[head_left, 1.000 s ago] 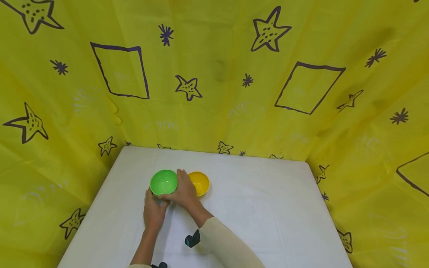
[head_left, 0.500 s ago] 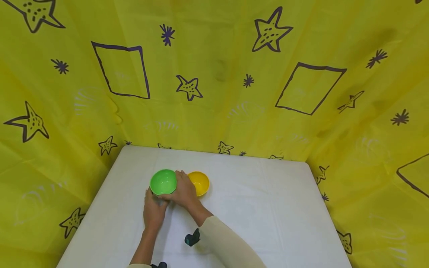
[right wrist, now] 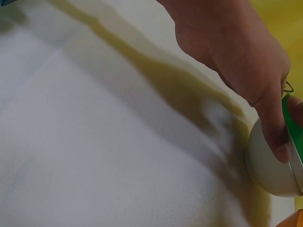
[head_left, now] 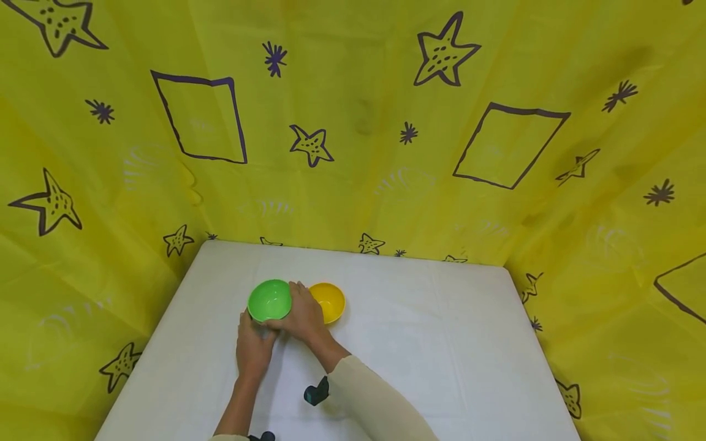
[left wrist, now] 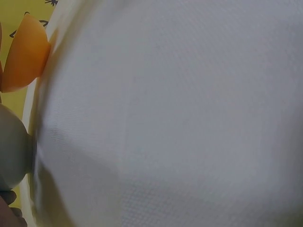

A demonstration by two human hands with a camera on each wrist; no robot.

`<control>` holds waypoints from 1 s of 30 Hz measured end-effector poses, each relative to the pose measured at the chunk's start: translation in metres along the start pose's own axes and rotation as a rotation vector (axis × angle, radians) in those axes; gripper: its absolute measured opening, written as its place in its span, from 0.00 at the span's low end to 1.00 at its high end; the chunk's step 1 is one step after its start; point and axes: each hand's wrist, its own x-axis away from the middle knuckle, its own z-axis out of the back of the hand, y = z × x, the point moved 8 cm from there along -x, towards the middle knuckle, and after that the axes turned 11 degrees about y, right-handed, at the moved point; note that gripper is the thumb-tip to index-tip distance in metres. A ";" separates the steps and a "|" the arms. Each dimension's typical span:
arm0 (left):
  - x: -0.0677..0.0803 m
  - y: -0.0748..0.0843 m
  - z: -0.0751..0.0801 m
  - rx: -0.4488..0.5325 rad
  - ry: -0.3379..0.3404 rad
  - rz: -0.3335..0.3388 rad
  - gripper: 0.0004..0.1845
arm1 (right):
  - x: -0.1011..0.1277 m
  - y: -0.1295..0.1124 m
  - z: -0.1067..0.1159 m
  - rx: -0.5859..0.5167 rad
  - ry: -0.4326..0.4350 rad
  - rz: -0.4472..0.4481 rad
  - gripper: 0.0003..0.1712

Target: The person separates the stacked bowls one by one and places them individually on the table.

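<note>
While both hands close in on it from the near side, the green bowl (head_left: 269, 300) stands upright on the white tablecloth (head_left: 419, 343), left of the table's middle. The yellow bowl (head_left: 328, 301) stands just beside it on the right, the two rims close together; whether they touch cannot be told.

The left hand (head_left: 254, 344) lies at the near-left edge of the green bowl, its fingers reaching under the rim against the wall. In the right wrist view the left thumb (right wrist: 277, 137) presses down over the bowl's pale outer wall (right wrist: 270, 175), just below the green rim, so the hand holds the bowl between thumb and fingers. How far the remaining fingers curl is hidden behind the bowl.

The right hand (head_left: 301, 315) rests between the two bowls, its fingers laid along the right side of the green bowl and bent round its wall, gripping it. A cream sleeve (head_left: 375, 404) covers the right forearm, and a dark wrist camera mount (head_left: 317, 392) sits beside it.

In the left wrist view, the yellow bowl's outside (left wrist: 23, 54) shows as an orange wedge at the cloth's edge, with the pale curve of the green bowl's underside (left wrist: 12, 151) below it.

Yellow curtain (head_left: 353, 122) printed with purple stars and squares hangs round the table on three sides.
</note>
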 end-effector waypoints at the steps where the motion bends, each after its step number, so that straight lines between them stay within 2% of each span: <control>1: 0.000 0.000 0.000 -0.001 0.000 0.000 0.46 | 0.000 0.000 0.000 0.000 0.000 -0.002 0.60; 13: 0.000 -0.001 0.000 -0.022 -0.005 0.014 0.45 | -0.001 -0.003 0.003 0.002 0.031 0.022 0.60; 22: 0.003 -0.003 0.000 -0.041 -0.002 0.019 0.44 | -0.001 -0.006 0.008 -0.038 0.045 0.016 0.60; 30: 0.001 -0.004 -0.001 -0.038 -0.010 0.018 0.46 | -0.003 -0.009 0.018 -0.074 0.105 0.005 0.57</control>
